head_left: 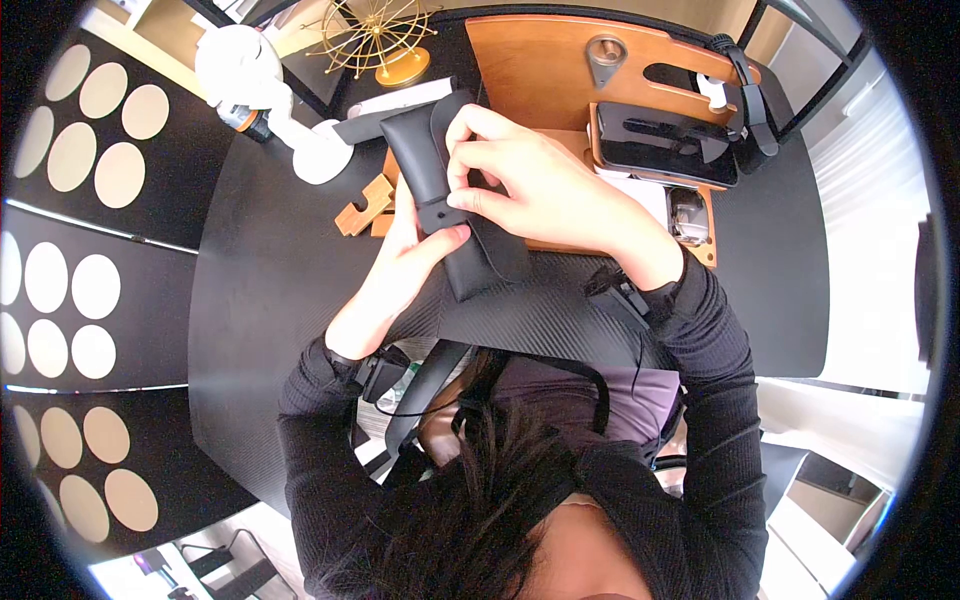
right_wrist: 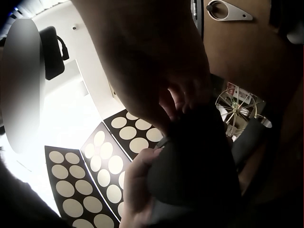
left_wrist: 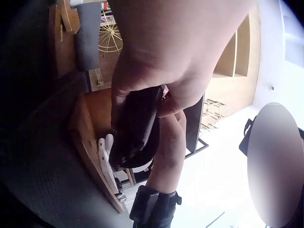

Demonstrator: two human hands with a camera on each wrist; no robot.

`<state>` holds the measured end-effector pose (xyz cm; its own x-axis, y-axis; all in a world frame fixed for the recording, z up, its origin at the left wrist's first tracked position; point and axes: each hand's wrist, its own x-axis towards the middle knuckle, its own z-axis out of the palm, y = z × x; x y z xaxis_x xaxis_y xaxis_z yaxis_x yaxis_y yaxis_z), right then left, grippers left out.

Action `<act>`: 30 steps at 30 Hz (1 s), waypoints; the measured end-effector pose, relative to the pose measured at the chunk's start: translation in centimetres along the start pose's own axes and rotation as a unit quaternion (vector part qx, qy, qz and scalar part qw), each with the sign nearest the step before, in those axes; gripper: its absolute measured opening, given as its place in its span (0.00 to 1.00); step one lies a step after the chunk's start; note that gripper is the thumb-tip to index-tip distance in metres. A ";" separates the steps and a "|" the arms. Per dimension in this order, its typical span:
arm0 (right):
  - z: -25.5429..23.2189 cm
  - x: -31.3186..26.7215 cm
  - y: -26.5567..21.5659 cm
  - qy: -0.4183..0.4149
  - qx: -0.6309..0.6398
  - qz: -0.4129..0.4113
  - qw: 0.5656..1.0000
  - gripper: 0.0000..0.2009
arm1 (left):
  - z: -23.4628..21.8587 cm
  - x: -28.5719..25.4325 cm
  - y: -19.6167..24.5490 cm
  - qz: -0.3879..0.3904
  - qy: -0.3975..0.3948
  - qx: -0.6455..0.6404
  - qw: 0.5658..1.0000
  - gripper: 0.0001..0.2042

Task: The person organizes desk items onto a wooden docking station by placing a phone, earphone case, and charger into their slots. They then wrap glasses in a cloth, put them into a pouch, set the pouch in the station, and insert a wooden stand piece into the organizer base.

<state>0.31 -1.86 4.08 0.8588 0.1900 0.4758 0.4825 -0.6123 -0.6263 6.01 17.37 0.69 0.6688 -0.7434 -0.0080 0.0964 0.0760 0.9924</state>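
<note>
Over matte black table [head_left: 270, 280], both hands, left hand [head_left: 405, 255] and right hand [head_left: 530, 190], pinch a soft, oblong black pouch [head_left: 475, 255].

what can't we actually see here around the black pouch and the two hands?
- Black pouch: contents hidden in every view; its flap lies under the right hand in the head view.
- Left hand: fingers behind the pouch in the head view; left wrist view is blurred and too close.
- Right wrist view: pouch in shadow, snap or closure not readable.
- Wooden organizer tray: near edge covered by the hands and pouch.
</note>
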 end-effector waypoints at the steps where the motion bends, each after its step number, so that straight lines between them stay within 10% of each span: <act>1: 0.0 0.0 0.0 0.000 -0.001 0.000 1.000 0.08 | 0.0 0.0 0.0 -0.008 -0.009 -0.019 1.000 0.41; 14: -1.0 -0.1 -0.1 0.014 -0.083 -0.024 0.996 0.09 | 0.6 0.4 -0.2 -0.051 0.038 -0.062 0.996 0.40; 18: -2.6 0.2 0.4 0.079 0.007 -0.068 0.995 0.16 | -0.4 0.4 -0.5 -0.009 -0.058 -0.017 0.998 0.38; 20: -4.9 0.4 0.1 -0.038 0.066 0.002 0.997 0.16 | -1.6 0.6 -0.5 0.004 -0.135 0.008 0.991 0.35; 23: -6.4 0.7 0.5 0.063 -0.053 -0.107 0.991 0.15 | -2.4 2.4 1.4 0.053 -0.108 0.127 0.985 0.32; 26: -7.5 1.2 1.5 0.192 -0.184 -0.108 0.958 0.12 | -6.5 7.9 3.9 0.218 -0.081 0.460 0.857 0.33; 30: -6.0 0.6 3.2 0.192 -0.302 -0.071 0.931 0.09 | -14.1 15.9 2.3 0.124 -0.123 0.598 0.782 0.36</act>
<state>1.33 -8.37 6.07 0.6129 0.0860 0.7855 0.3026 -0.9438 -0.1328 27.26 15.07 1.10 0.3803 -0.9213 0.0813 -0.8710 -0.3272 0.3665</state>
